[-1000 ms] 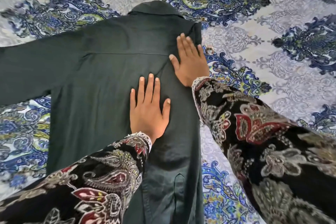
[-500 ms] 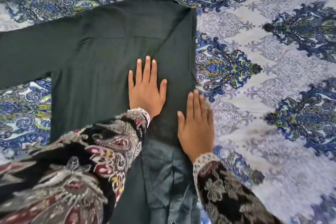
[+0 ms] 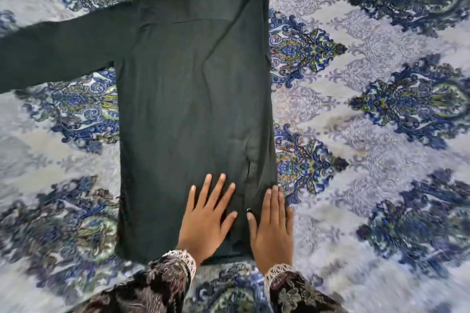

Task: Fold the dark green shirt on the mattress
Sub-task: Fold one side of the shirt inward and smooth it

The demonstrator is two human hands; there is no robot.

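The dark green shirt [image 3: 193, 99] is lying back-up on the mattress [image 3: 381, 134], collar at the far end and hem at the near end. Its right side is already lying folded inward, giving a straight right edge, while 1 sleeve [image 3: 56, 53] is stretching out flat to the far left, not yet folded.

Both hands are resting palm-down on the near part of the shirt. The left hand [image 3: 206, 223] is lying with fingers spread on the cloth; the right hand [image 3: 273, 229] is lying with fingers together along the near right edge. Neither grip is pinching anything.

From here the risk is probably the folded right panel. A wrinkle and a small gap are showing just beyond the right hand, so pressing or sliding too hard could be dragging the top layer askew. Lifting both hands at once to reach the left sleeve may let that fold spring open on the soft mattress.
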